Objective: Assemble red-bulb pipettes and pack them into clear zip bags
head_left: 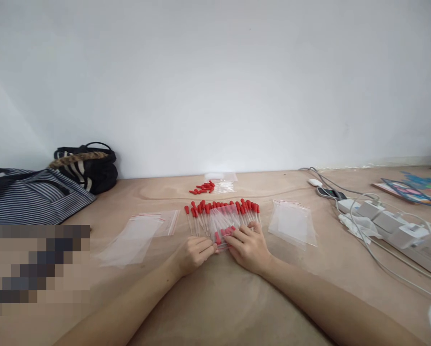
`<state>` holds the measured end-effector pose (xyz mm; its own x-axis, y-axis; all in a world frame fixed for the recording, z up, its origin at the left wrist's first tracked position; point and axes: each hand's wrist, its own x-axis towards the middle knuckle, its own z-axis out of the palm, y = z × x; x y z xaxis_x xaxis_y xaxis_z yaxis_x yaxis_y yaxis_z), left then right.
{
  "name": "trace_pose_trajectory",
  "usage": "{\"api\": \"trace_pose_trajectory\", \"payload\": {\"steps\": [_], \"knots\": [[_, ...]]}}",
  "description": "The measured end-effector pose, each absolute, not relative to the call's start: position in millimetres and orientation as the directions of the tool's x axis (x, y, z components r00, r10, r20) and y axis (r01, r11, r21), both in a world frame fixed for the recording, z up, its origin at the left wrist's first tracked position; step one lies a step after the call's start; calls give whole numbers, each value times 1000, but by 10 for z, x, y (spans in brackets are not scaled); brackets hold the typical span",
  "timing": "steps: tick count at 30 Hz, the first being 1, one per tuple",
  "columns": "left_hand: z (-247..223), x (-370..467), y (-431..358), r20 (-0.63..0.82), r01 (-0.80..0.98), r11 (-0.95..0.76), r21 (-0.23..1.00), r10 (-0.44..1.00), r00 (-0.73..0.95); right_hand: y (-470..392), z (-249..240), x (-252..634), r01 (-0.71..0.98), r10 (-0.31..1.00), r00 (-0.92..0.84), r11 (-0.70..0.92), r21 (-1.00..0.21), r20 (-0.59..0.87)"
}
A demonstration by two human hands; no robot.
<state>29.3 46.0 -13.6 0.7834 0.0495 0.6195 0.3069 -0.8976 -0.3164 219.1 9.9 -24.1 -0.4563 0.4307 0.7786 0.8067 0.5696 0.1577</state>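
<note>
A clear plastic bag (224, 218) lies between my hands, its near edge pinched by both. Several red-capped droppers show inside it, their red ends toward me. My left hand (197, 253) is closed on the bag's near left corner. My right hand (249, 247) grips the near right edge, its fingers bent over the plastic. Just beyond and around the bag, several loose droppers (250, 206) with red bulbs and clear stems lie in a row. Farther back sit loose red bulbs (203, 187) beside a clear bag of thin tubes (225, 185).
Flat clear bags lie on the left (136, 240) and on the right (292, 223). A power strip (419, 250) with white chargers and cables runs along the right. Striped (38, 197) and black (102, 173) bags stand at the back left, against the wall.
</note>
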Motion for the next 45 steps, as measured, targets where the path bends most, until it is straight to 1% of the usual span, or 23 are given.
{"api": "trace_pose_trajectory", "payload": {"steps": [4, 10, 12, 17, 21, 26, 31, 36, 39, 43, 45], "knots": [[-152, 288, 472, 624, 304, -901, -310, 48, 780, 105, -261, 2218, 832, 487, -413, 545, 101, 770], [-150, 291, 463, 603, 291, -904, -311, 49, 796, 116, -212, 2176, 756, 444, -483, 646, 103, 755], [-137, 298, 459, 595, 282, -906, -315, 43, 803, 119, -193, 2157, 737, 447, -511, 668, 106, 734], [-99, 315, 449, 585, 273, -904, -328, 33, 810, 130, -217, 2128, 753, 521, -503, 656, 54, 690], [-87, 314, 443, 604, 277, -901, -334, 20, 796, 139, -244, 2162, 754, 550, -499, 657, 23, 670], [-124, 304, 458, 604, 275, -906, -323, 27, 797, 160, -229, 2191, 719, 523, -535, 695, 32, 664], [-152, 294, 471, 614, 289, -908, -304, 45, 788, 187, -217, 2243, 714, 499, -542, 697, 58, 676], [-137, 286, 472, 649, 294, -916, -272, 51, 759, 134, -204, 2522, 674, 502, -574, 738, 25, 648], [-150, 282, 484, 672, 299, -922, -247, 60, 739, 96, -203, 2687, 660, 467, -588, 749, 59, 660], [-176, 281, 495, 694, 322, -924, -204, 95, 713, 81, -195, 2724, 654, 375, -627, 730, 200, 682], [-175, 283, 492, 705, 339, -928, -155, 137, 696, 80, -188, 2677, 671, 341, -624, 695, 258, 703]]}}
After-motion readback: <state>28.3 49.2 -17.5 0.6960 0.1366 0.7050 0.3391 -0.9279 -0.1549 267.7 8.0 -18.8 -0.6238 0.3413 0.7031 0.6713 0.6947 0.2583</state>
